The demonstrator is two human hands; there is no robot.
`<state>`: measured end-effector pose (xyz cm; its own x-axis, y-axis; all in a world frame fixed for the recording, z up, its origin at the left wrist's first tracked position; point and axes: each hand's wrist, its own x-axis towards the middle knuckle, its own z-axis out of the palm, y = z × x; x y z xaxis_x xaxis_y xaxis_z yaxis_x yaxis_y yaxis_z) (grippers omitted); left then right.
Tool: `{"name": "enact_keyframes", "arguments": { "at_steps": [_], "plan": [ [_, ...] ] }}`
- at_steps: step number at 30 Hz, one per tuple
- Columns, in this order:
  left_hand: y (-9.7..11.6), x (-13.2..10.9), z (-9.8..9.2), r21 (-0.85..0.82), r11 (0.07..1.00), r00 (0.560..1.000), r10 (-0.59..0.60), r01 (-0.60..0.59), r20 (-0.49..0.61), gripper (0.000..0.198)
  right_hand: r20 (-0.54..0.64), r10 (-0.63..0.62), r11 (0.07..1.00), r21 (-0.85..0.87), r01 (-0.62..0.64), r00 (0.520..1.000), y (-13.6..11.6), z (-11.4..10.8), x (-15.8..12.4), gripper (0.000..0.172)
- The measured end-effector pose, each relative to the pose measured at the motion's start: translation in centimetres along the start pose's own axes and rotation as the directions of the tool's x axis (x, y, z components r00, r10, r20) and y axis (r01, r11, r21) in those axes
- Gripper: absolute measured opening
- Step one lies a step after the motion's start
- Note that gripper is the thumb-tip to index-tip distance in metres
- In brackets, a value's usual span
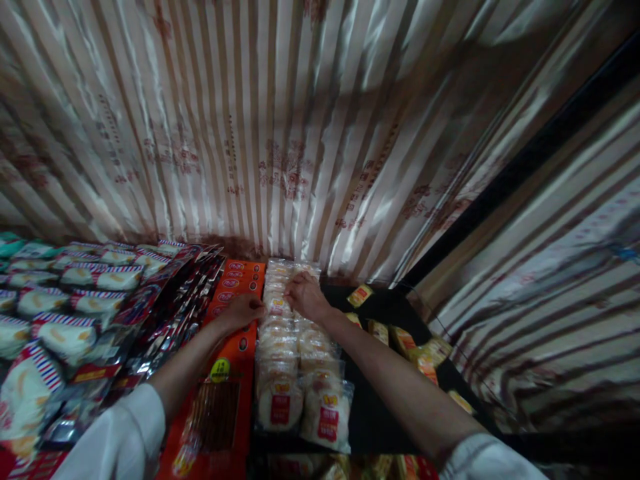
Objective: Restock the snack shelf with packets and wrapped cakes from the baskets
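Note:
Two long rows of clear packets (pixel 280 403) run away from me, holding round, pale, cracker-like cakes with red and yellow labels. The packets lean on one another. My left hand (pixel 243 313) reaches to the left row, its fingers pinched on the edge of a clear packet (pixel 277 303) near the far end. My right hand (pixel 305 295) bends over the far part of the rows, with thumb and fingers closed on the same packet's right side. Its fingertips are partly hidden. Under my left wrist lie orange packs (pixel 240 400) with a window showing brown sticks.
Dark, shiny packs (pixel 175 320) and bread-like packs with striped edges (pixel 67 337) fill the left. Small yellow packets (pixel 379 331) lie scattered on the black surface (pixel 367 413) at right. A striped curtain (pixel 280 133) hangs behind, with a dark slanted pole (pixel 500 193).

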<state>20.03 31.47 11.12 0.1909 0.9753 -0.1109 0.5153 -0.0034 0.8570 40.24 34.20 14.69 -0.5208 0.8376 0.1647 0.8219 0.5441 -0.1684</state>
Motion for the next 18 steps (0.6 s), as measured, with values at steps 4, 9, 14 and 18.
{"name": "enact_keyframes", "arguments": {
  "at_steps": [4, 9, 14, 18],
  "plan": [
    [0.1, 0.0, 1.1, -0.042, 0.999, 0.996, -0.004, 0.001, -0.087, 0.009, -0.045, -0.036, 0.997, 0.060, 0.039, 0.998, 0.3, 0.3, -0.4, 0.009],
    [0.6, 0.4, 2.1, -0.100, 0.995, 0.988, -0.032, 0.017, -0.149, 0.011, -0.042, -0.065, 0.993, 0.093, 0.069, 0.997, 0.3, 0.1, -1.3, 0.011],
    [0.8, 0.1, 1.7, -0.057, 0.996, 0.972, -0.077, 0.066, -0.223, 0.009, 0.026, -0.032, 0.998, 0.055, 0.030, 0.999, -0.3, -0.1, -1.5, 0.008],
    [0.6, -1.1, 0.7, 0.035, 0.995, 0.972, -0.083, 0.093, -0.218, 0.015, 0.006, -0.006, 1.000, 0.011, 0.006, 1.000, -0.6, 0.1, -1.3, 0.009]
  ]
}}
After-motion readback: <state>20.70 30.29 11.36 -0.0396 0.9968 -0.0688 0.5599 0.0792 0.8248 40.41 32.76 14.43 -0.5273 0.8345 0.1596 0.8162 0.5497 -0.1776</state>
